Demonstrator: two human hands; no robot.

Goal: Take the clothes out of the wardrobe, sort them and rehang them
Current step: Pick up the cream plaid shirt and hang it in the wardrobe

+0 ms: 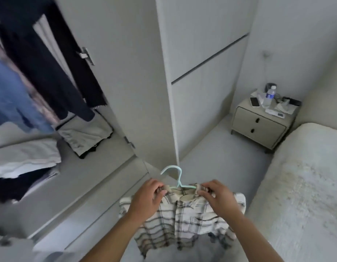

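Note:
A cream plaid shirt (184, 222) hangs on a pale blue hanger (178, 176) low in the middle of the view. My left hand (147, 199) pinches the shirt's collar on the left side. My right hand (218, 197) pinches the collar on the right side. The hanger's hook sticks up between my hands. The open wardrobe (111, 76) stands at the left, with dark trousers (44, 59) and blue jeans (10, 99) hanging inside.
Folded light and dark clothes (25, 161) lie on the wardrobe's lower shelf. A bedside table (262, 123) with a water bottle (269, 96), a phone and small items stands at the right. A white bed (300, 195) fills the right side. Grey floor (217, 157) runs between the wardrobe and the bed.

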